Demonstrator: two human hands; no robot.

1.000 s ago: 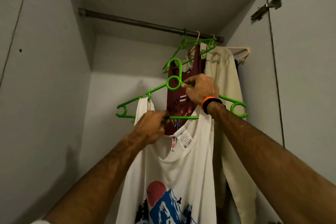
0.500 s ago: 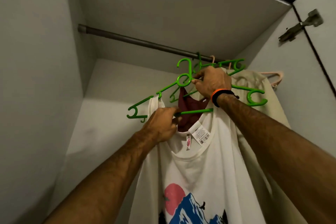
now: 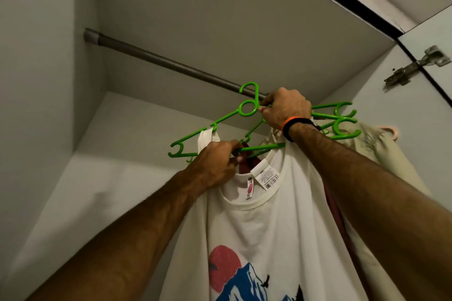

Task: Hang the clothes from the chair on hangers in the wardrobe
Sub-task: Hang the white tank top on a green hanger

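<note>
**Desk:** What fills your view?

**Me:** I see the grey-white wardrobe interior (image 3: 61,105), its top panel overhead. The dark metal hanging rail (image 3: 159,57) runs from ten o'clock down toward the centre. I see a metal door hinge (image 3: 415,67) at two o'clock.

**Desk:** And the garment?

**Me:** The cream cotton T-shirt with a red sun and blue mountain print (image 3: 269,227) takes up the six o'clock half of my frame. It hangs on the bright green plastic hanger (image 3: 220,118), one shoulder strap looped over the hanger's arm at nine o'clock of the collar. Its hook (image 3: 252,89) sits right against the rail at centre; I cannot tell whether it has caught over it.

**Desk:** Hands?

**Me:** My right hand (image 3: 286,111), wearing an orange and black wristband (image 3: 297,124), is clenched around the hanger just beside the ring below the hook. My left hand (image 3: 217,164) pinches the hanger's lower bar together with the shirt's collar edge.

**Desk:** Anything else up there?

**Me:** At three o'clock a beige garment (image 3: 381,154) hangs, with a pale pink hanger tip (image 3: 391,132) showing beside it. More green hangers (image 3: 342,117) crowd just behind my right wrist. A dark maroon garment (image 3: 247,165) peeks through behind the collar, and a white barcode label (image 3: 266,176) hangs inside the neckline.
</note>
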